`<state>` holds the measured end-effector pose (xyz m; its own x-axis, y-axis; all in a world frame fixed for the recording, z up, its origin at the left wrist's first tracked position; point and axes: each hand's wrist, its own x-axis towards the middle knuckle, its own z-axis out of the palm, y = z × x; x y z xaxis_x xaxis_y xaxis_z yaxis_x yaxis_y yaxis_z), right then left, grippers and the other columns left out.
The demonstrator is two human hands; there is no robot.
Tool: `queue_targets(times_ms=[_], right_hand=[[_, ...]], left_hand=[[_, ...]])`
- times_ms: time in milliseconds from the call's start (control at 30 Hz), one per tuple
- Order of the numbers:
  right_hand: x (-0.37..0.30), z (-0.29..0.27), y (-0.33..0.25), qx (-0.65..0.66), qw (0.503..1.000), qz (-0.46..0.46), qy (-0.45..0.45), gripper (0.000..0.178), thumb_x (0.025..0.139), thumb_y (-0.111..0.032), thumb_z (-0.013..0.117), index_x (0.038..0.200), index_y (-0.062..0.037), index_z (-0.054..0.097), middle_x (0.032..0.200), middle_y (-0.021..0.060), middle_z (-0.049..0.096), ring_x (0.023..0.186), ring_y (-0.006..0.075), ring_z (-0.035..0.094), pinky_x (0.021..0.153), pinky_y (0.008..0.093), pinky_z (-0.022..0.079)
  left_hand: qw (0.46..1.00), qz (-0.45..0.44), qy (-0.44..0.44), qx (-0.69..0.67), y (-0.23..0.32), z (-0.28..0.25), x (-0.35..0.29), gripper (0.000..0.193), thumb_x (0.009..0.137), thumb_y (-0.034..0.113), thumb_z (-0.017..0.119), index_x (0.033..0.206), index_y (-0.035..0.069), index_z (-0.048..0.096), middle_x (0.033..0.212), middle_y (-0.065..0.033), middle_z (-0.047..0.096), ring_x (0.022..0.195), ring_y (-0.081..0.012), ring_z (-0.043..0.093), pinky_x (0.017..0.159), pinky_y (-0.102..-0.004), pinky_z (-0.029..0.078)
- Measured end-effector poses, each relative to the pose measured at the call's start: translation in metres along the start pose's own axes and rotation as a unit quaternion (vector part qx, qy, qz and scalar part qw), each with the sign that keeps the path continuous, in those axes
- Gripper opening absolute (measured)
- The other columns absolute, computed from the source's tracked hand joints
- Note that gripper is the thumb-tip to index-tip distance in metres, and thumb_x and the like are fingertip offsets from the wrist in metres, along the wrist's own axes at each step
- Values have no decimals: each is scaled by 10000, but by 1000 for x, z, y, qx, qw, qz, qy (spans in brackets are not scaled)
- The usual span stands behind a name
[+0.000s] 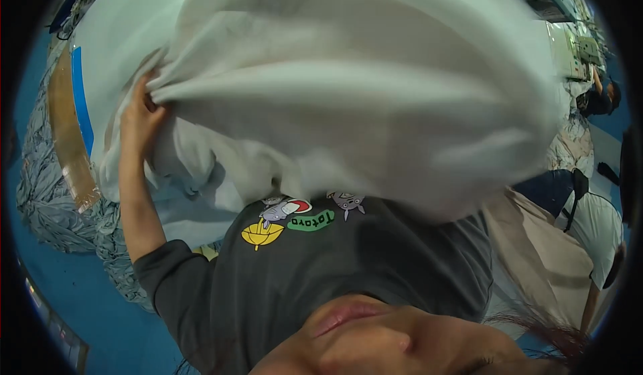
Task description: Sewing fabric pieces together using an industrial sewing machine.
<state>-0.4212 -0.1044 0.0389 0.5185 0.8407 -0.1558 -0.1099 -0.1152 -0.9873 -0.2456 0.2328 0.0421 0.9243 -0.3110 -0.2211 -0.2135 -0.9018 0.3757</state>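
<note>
A large pale grey-white cloth (348, 120) billows across the middle of the view, raised in front of my dark shirt and blurred by motion at its right side. On the left, my left hand (142, 119) is closed on a gathered fold of this cloth, with the thumb toward me and some fingertips hidden in the folds. More of the fabric hangs crumpled below that hand. My right hand and forearm are hidden behind the raised cloth.
Brown tape (70, 127) and a blue strip (82, 100) line the left table edge. Bunched grey-blue fabric (53, 187) lies beyond it, above a blue floor (74, 288). At right are a person in a pale top (596, 224), beige fabric (542, 241) and another person (603, 97) near machines.
</note>
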Motion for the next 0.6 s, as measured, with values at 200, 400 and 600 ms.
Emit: queue_targets(times_ms=[200, 400, 600], right_hand=[[-2, 84, 36, -5, 977, 17, 214, 465, 857, -226, 622, 1252, -17, 493, 1221, 193, 531, 1164, 328, 493, 975, 376, 387], [-7, 107, 101, -262, 934, 77, 230, 342, 799, -263, 663, 1073, -67, 604, 1028, 166, 618, 899, 340, 610, 784, 395, 495], [-52, -52, 11, -331, 764, -18, 554, 115, 813, -20, 630, 919, -63, 647, 811, 60, 665, 692, 150, 645, 574, 283, 499]], left_hand=[[991, -109, 71, 35, -91, -54, 47, 517, 813, 40, 446, 1330, 48, 434, 1280, -171, 516, 1153, -296, 512, 977, -348, 391], [919, 347, 169, -84, 98, 27, 18, 493, 823, -22, 498, 1311, 38, 460, 1345, -144, 460, 1265, -300, 402, 1074, -382, 288], [901, 423, -15, 96, 162, 68, 7, 686, 819, 425, 595, 1396, 149, 348, 1464, -60, 299, 1365, -238, 241, 1135, -433, 133]])
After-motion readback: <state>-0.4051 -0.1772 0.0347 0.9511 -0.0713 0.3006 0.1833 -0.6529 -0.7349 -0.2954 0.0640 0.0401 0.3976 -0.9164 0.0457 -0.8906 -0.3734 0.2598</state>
